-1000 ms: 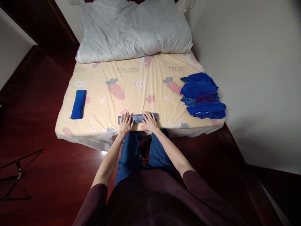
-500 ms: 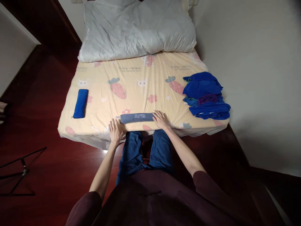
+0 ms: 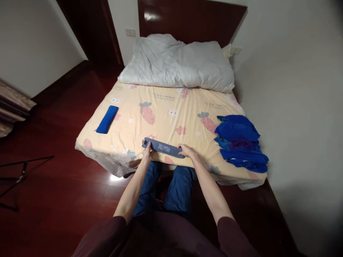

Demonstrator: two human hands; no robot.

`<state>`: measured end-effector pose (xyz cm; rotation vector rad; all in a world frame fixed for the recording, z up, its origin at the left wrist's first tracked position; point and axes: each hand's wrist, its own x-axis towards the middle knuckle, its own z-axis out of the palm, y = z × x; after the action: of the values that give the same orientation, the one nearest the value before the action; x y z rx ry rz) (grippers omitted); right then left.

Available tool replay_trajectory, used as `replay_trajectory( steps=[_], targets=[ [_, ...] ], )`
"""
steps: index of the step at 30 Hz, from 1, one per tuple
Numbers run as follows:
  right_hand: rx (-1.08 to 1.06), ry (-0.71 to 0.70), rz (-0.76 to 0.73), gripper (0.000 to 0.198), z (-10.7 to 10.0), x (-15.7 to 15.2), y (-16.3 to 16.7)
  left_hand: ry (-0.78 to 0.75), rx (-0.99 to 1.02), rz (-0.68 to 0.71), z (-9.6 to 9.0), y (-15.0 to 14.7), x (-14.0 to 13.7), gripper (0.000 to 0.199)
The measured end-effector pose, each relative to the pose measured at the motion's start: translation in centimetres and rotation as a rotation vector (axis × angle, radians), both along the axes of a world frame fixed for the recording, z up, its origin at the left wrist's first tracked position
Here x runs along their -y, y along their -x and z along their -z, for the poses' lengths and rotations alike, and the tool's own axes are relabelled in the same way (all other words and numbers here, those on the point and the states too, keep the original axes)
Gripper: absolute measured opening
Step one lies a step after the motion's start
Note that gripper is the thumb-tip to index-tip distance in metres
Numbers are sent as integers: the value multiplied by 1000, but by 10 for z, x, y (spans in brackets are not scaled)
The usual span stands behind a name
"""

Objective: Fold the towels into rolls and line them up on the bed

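Observation:
A grey-blue folded towel (image 3: 164, 147) with pale lettering forms a long narrow strip over the near edge of the bed. My left hand (image 3: 148, 151) grips its left end, thumb on top. At the other end, my right hand (image 3: 186, 150) pinches the towel between thumb and fingers. The fingers beneath the cloth are hidden. To the left lies a bright blue folded cloth (image 3: 107, 120), apart from both hands. A loose pile of blue cloths (image 3: 238, 134) with a purple cloth (image 3: 241, 144) among them rests on the right side.
The bed (image 3: 128, 135) has a yellow sheet printed with carrots and rabbits. A pale grey quilt (image 3: 182, 66) lies bunched against the dark headboard (image 3: 193, 19). A black metal stand (image 3: 23, 173) is on the red floor at left, below a curtain (image 3: 12, 107).
Both hands have gone from lying flat at the towel's ends to gripping them. The towel now slants down to the right. My view has tilted up, showing the headboard.

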<state>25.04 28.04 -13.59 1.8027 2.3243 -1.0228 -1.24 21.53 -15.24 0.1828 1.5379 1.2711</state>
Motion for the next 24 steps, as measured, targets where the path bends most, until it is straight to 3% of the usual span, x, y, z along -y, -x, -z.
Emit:
replay_trajectory(
  steps=[8, 13, 17, 21, 24],
  targets=[
    [-59, -4, -24, 45, -3, 14, 10, -123, -161, 86, -2, 23, -4, 48],
    [-239, 27, -33, 62, -4, 24, 44, -280, -213, 83, -23, 59, -14, 68],
    [-257, -9, -66, 45, -6, 26, 102, -465, -258, 156, -65, 114, -38, 69],
    [-246, -121, -88, 39, -8, 20, 184, -754, -438, 389, -126, 179, -56, 53],
    [-270, -192, -104, 40, -5, 13, 256, -797, -582, 550, -167, 225, -58, 44]
  ],
)
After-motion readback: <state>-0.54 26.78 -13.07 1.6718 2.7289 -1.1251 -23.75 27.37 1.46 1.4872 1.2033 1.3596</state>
